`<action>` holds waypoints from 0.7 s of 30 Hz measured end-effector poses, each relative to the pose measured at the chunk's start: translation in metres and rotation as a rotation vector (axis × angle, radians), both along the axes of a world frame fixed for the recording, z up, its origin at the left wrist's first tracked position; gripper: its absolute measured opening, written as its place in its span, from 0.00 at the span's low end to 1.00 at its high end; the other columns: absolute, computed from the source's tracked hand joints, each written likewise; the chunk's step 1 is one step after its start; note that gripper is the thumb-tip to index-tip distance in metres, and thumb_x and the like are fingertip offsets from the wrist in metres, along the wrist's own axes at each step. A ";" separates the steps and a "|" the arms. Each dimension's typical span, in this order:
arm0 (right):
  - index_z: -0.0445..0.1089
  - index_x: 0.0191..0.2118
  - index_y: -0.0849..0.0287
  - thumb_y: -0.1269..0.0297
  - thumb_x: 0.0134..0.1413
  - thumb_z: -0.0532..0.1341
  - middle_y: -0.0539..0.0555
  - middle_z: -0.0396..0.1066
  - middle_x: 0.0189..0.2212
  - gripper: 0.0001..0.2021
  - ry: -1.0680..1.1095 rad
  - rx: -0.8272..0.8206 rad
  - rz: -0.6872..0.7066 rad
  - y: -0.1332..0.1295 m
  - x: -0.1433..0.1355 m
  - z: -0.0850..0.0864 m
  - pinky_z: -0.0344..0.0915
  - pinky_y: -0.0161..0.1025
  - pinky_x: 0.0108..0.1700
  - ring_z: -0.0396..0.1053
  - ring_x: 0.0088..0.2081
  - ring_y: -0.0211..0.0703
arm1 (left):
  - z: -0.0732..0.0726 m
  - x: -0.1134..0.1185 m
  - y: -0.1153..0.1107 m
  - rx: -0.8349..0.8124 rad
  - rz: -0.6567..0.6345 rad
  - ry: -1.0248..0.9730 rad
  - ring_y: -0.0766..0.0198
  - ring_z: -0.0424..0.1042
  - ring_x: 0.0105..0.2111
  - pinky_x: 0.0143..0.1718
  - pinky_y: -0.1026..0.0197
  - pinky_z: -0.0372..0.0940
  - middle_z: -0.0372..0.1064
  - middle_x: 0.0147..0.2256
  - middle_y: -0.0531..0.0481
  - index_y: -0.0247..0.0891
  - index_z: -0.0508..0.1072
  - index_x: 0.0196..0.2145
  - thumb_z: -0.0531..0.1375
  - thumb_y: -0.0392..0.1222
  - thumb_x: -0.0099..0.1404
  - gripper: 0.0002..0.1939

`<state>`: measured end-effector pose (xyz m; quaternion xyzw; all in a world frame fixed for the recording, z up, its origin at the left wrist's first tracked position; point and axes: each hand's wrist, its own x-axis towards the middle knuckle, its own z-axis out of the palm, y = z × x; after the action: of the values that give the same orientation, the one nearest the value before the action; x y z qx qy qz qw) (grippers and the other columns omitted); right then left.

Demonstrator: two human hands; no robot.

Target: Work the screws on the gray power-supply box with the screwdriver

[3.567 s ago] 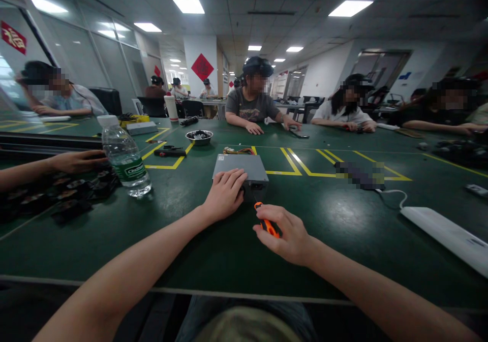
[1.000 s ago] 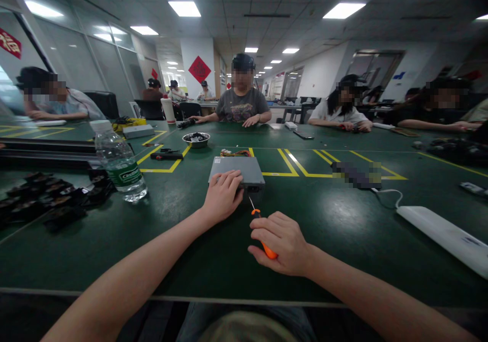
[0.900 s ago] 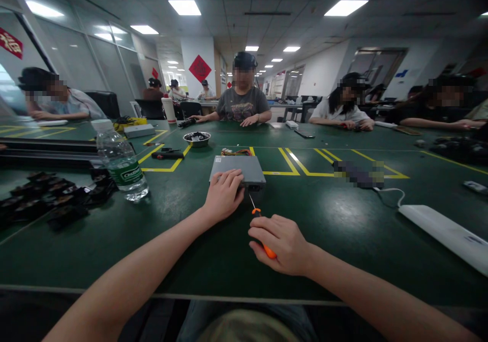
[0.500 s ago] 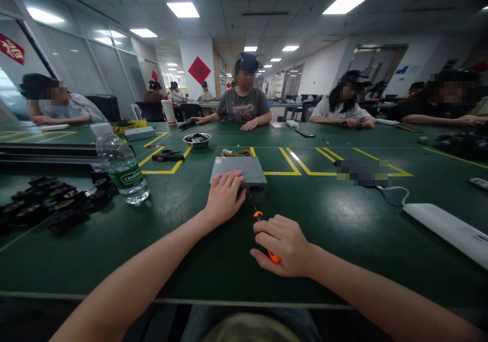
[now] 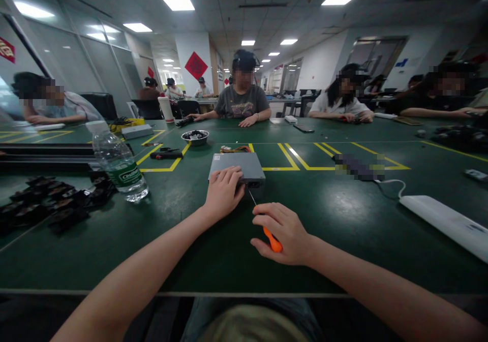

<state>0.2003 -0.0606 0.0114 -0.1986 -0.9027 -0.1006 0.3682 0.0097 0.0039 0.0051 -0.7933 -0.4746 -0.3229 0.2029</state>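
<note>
In the head view a grey metal computer power supply (image 5: 247, 164) lies on the green table, its wires at the far side and a socket on the near face. My left hand (image 5: 225, 189) grips its near left corner, fingers over the top and thumb at the front. An orange-handled screwdriver (image 5: 272, 240) is in my right hand (image 5: 284, 234), fingers curled round the handle and thumb apart. Its thin shaft points up and left to the power supply's near face. Whether the tip sits in a screw is too small to tell.
A water bottle (image 5: 121, 166) stands left, by a heap of black parts (image 5: 49, 199). Farther back are a metal bowl (image 5: 195, 137) of small parts and a black tool (image 5: 166, 154). A white power strip (image 5: 444, 220) lies right. Several people sit around the table.
My right hand has shifted slightly up and its fingers now cover the front of the screwdriver handle. My left hand and the power supply keep their place; the camera view has moved slightly.
</note>
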 end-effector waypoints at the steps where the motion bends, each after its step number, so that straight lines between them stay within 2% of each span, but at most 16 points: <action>1: 0.62 0.39 0.61 0.59 0.50 0.58 0.59 0.66 0.38 0.13 0.019 -0.023 -0.020 0.000 0.001 0.000 0.64 0.40 0.33 0.65 0.35 0.43 | 0.000 0.000 0.000 -0.001 0.000 0.003 0.57 0.63 0.52 0.51 0.50 0.52 0.65 0.52 0.47 0.40 0.65 0.45 0.53 0.41 0.63 0.12; 5: 0.59 0.42 0.61 0.68 0.51 0.54 0.58 0.66 0.37 0.12 0.081 -0.082 0.007 -0.001 0.003 -0.001 0.65 0.36 0.33 0.66 0.35 0.40 | 0.000 0.000 0.001 -0.008 -0.003 0.003 0.56 0.63 0.52 0.51 0.50 0.52 0.65 0.52 0.47 0.40 0.65 0.45 0.52 0.42 0.63 0.12; 8: 0.59 0.36 0.59 0.72 0.48 0.54 0.54 0.69 0.33 0.08 0.030 -0.057 0.059 -0.001 0.003 -0.001 0.64 0.35 0.32 0.64 0.30 0.37 | 0.000 0.000 0.000 -0.010 0.000 -0.006 0.56 0.63 0.51 0.50 0.50 0.53 0.65 0.51 0.47 0.40 0.65 0.44 0.53 0.42 0.63 0.11; 11: 0.60 0.31 0.59 0.72 0.47 0.55 0.52 0.70 0.31 0.04 -0.090 -0.049 0.059 0.001 0.001 -0.001 0.62 0.38 0.32 0.62 0.29 0.38 | 0.000 0.002 0.000 -0.005 0.005 -0.021 0.56 0.63 0.51 0.50 0.50 0.53 0.66 0.51 0.47 0.41 0.65 0.44 0.54 0.41 0.62 0.11; 14: 0.63 0.32 0.59 0.67 0.50 0.57 0.53 0.70 0.32 0.02 -0.150 -0.027 0.059 0.003 0.000 -0.002 0.63 0.38 0.34 0.63 0.30 0.38 | 0.001 0.003 -0.001 -0.006 0.008 -0.037 0.56 0.64 0.50 0.51 0.50 0.53 0.66 0.51 0.47 0.41 0.65 0.44 0.54 0.40 0.62 0.11; 17: 0.64 0.34 0.60 0.65 0.53 0.56 0.55 0.71 0.35 0.04 -0.094 -0.021 0.076 0.004 0.002 -0.003 0.64 0.35 0.32 0.67 0.32 0.37 | 0.002 0.003 -0.002 -0.017 0.011 -0.030 0.56 0.64 0.50 0.51 0.50 0.52 0.66 0.51 0.47 0.41 0.65 0.44 0.53 0.40 0.63 0.11; 21: 0.62 0.32 0.60 0.70 0.51 0.56 0.55 0.71 0.33 0.01 0.031 0.007 0.122 0.004 0.013 0.000 0.65 0.31 0.32 0.70 0.32 0.36 | 0.003 0.002 -0.003 -0.031 0.014 -0.011 0.57 0.62 0.51 0.51 0.51 0.51 0.65 0.52 0.48 0.41 0.65 0.44 0.52 0.41 0.64 0.11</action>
<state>0.2129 -0.0562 0.0118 -0.1433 -0.9071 -0.0780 0.3880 0.0119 0.0009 0.0076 -0.7912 -0.4864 -0.3182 0.1902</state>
